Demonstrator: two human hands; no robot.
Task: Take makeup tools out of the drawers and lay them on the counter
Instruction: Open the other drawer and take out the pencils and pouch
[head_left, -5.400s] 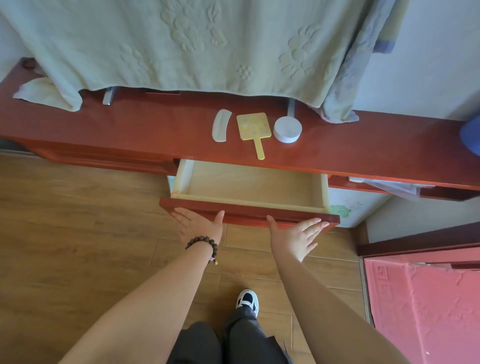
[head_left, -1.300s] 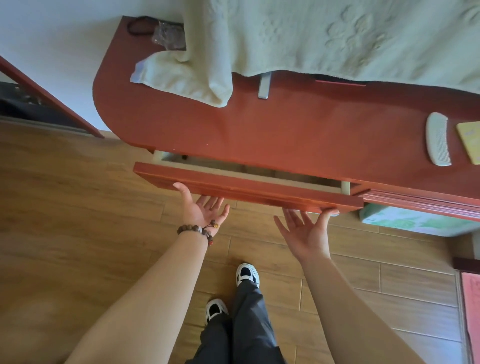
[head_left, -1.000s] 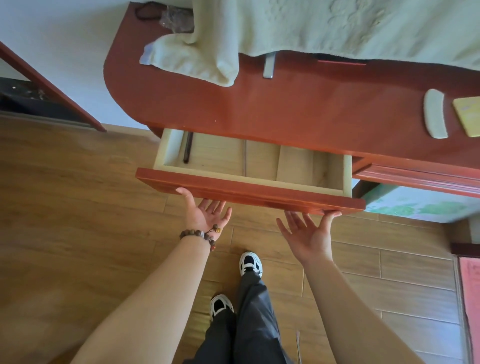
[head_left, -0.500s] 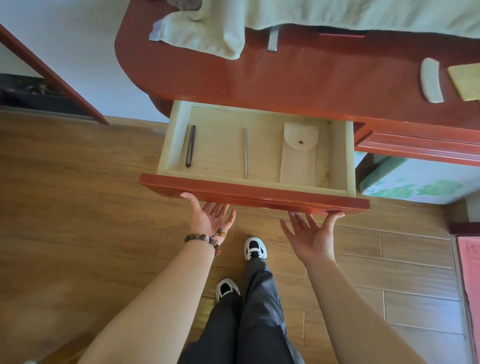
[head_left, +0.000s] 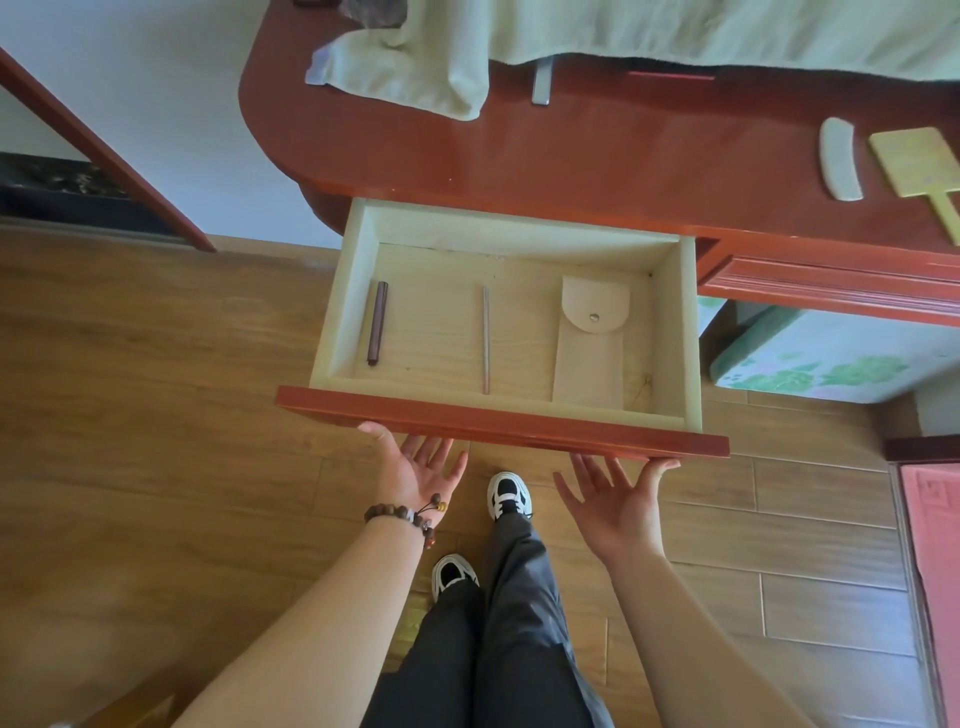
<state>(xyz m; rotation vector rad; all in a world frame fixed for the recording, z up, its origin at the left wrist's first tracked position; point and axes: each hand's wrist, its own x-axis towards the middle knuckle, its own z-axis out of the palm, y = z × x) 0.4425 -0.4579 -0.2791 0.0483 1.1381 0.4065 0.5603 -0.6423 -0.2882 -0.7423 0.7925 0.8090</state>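
The left drawer (head_left: 498, 422) of the red counter (head_left: 597, 156) stands pulled far out. Inside lie a dark slim pencil (head_left: 377, 322) at the left, a thin pinkish stick (head_left: 486, 339) in the middle and a beige snap pouch (head_left: 592, 343) at the right. My left hand (head_left: 415, 467) is palm-up under the drawer front's left part, fingertips touching its underside. My right hand (head_left: 613, 504) is palm-up under the right part, thumb at the front's edge. Neither hand holds a tool. A white comb (head_left: 840, 165) and a yellow hand mirror (head_left: 917, 169) lie on the counter at the right.
A pale green towel (head_left: 571, 36) drapes over the counter's back, with a metal bar (head_left: 542, 85) below it. The middle drawer front (head_left: 831, 286) is closed at the right. A green patterned box (head_left: 831, 358) sits under it. My legs and shoes stand on the wooden floor.
The left drawer has slid out from nearly closed to far open, uncovering the pencil, stick and pouch. Both hands came back with its front edge.
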